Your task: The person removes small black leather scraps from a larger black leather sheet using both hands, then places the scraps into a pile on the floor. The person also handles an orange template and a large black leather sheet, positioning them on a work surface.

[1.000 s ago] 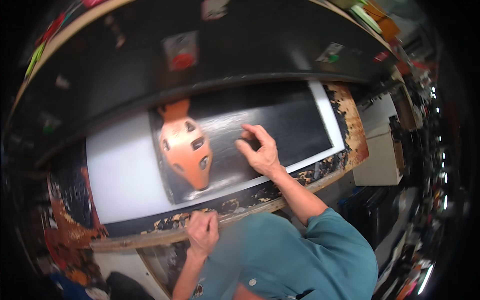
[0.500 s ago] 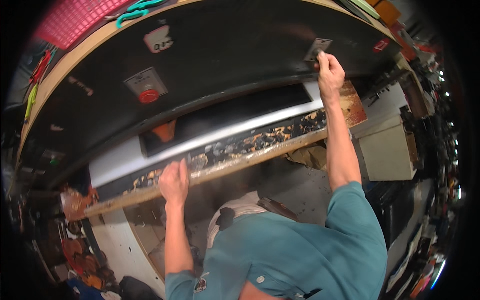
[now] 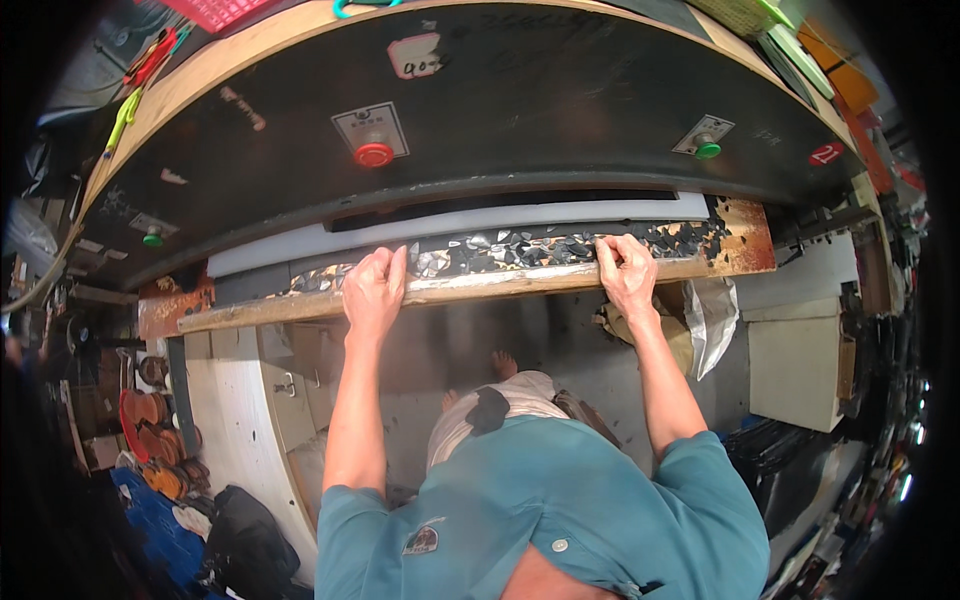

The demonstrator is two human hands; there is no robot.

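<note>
My left hand (image 3: 375, 290) is closed at the wooden rail (image 3: 480, 286) along the machine's front, its thumb pointing up. Farther right, my right hand (image 3: 628, 273) is closed too, fingers bent together over the rail's inner side. What either hand pinches is hidden. Small black offcuts (image 3: 520, 250) with pointed shapes lie in a band behind the rail, between and around both hands. Behind them runs a long white board (image 3: 450, 222), below the machine's dark front panel (image 3: 540, 110).
The panel carries a red push button (image 3: 374, 154) and green buttons (image 3: 707, 150) at both sides. A pale cabinet (image 3: 795, 365) stands at right, beside crumpled wrapping (image 3: 708, 325). Brown round pieces (image 3: 150, 410) and a black bag (image 3: 250, 535) are at lower left.
My right hand has left the right-hand green button and come down to the rail. My left hand stays near the rail. The dark opening behind the white board looks narrower, and the view has turned.
</note>
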